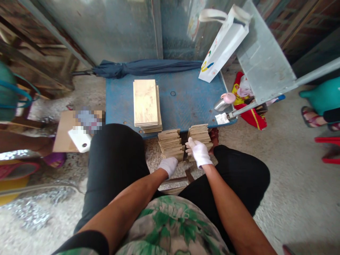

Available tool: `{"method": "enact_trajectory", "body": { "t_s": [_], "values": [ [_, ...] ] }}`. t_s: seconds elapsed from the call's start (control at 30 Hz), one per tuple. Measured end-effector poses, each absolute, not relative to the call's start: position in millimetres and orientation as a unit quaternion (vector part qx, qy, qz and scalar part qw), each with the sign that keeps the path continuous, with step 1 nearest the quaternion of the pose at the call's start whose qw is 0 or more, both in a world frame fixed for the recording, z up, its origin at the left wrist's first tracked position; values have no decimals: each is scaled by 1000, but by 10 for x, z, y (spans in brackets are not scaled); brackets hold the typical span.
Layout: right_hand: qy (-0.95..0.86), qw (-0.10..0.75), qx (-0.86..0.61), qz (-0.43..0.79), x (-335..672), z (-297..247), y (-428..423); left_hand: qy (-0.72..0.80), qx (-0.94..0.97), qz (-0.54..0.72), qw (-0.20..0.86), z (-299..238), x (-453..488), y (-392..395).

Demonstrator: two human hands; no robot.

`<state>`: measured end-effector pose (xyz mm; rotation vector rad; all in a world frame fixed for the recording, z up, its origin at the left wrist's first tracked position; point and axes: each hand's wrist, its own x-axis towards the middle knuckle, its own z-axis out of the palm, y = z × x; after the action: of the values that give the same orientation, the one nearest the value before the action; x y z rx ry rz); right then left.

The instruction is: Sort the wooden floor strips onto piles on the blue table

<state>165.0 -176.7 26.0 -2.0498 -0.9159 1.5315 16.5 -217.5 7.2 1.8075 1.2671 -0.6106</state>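
I sit with my knees apart, both hands in white gloves. Two stacks of thin pale wooden sheets stand on the floor between my legs, a left stack [170,143] and a right stack [199,134]. My left hand [168,165] sits curled at the near lower side of the left stack. My right hand [198,152] rests on the near side of the right stack with its fingers spread over the sheets. A larger stack of long pale sheets [147,105] lies on the low blue table [186,95] just beyond.
A folded dark blue umbrella [143,68] lies along the table's far edge. A white paper bag [223,44] leans at the back right. A metal tool [222,105] sits near the table's right corner. A brown cardboard piece [65,134] with a white phone [79,139] lies left.
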Motion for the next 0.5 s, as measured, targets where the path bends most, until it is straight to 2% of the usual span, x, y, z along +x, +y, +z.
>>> {"method": "enact_trajectory", "body": {
  "t_s": [0.17, 0.5],
  "values": [
    [-326, 207, -749, 538, 1626, 302, -1752, 521, 706, -248, 411, 73, 168, -2137],
    [-372, 143, -744, 536, 1565, 219, -1746, 533, 731, -217, 366, 299, 168, -2032]
  ]
}}
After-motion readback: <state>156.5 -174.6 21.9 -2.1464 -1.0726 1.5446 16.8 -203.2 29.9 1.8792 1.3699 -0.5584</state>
